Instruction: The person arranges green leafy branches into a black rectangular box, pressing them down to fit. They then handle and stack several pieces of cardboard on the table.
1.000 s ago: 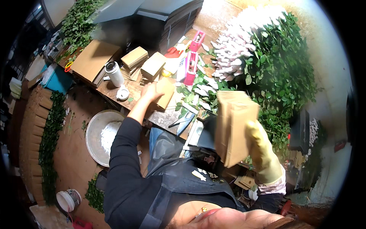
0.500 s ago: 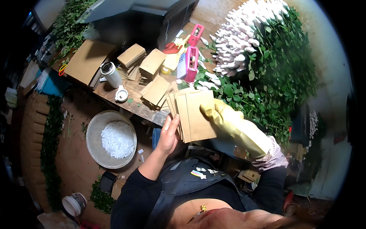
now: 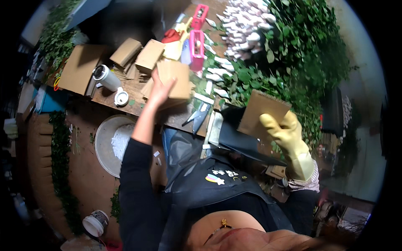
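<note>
My bare left hand (image 3: 160,91) reaches over the wooden table and grips a stack of brown cardboard sheets (image 3: 178,77) by its near left side. These sheets lie over other cardboard on the table. My right hand (image 3: 287,134), in a long yellow rubber glove, is closed on the near right corner of a cardboard sheet (image 3: 260,111), with corrugation showing along its far edge. That sheet is held tilted above a dark sloping surface (image 3: 234,125), beside green leafy stems (image 3: 268,75). The fingertips behind the sheet are hidden.
More cardboard stacks (image 3: 150,56) stand further back, near a white tumbler (image 3: 108,78) and its lid (image 3: 121,98). Pink tape dispensers (image 3: 197,50) sit beyond. Bundled stems with white-wrapped heads (image 3: 247,29) fill the far right. A round tub (image 3: 102,144) of white pieces is on the floor.
My hands have parted from the fanned cardboard they held together. The left has carried sheets away to the far left; the right has moved rightward with a sheet. The whole view has shifted.
</note>
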### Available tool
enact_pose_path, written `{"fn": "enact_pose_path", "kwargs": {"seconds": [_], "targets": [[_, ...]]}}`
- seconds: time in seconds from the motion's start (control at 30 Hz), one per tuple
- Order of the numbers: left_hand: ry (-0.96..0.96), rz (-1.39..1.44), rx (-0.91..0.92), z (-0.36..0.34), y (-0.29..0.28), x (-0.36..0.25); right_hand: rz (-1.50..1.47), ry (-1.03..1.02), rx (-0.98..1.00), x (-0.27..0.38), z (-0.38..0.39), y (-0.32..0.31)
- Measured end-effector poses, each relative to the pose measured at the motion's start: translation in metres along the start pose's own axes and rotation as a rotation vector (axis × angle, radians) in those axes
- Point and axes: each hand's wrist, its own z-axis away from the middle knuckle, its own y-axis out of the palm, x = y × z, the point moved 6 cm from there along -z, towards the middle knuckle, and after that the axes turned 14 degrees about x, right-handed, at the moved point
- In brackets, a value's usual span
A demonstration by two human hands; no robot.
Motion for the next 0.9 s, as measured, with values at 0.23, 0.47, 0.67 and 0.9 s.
{"fn": "enact_pose_path", "kwargs": {"seconds": [0.23,0.47,0.67,0.9], "targets": [[0.378,-1.165,-0.370,0.019,0.035,-0.074,0.147,0.209,0.119,-0.109,0.031,-0.007],[0.051,-0.566,0.347,0.112,0.162,-0.036,0.581,0.782,0.308,-0.120,0.039,-0.056],[-0.370,-0.641,0.561,0.098,0.216,0.019,0.109,0.488,0.239,-0.084,0.048,-0.076],[-0.194,-0.548,0.461,0.080,0.236,0.034,0.428,0.660,0.403,-0.119,0.060,-0.067]]}}
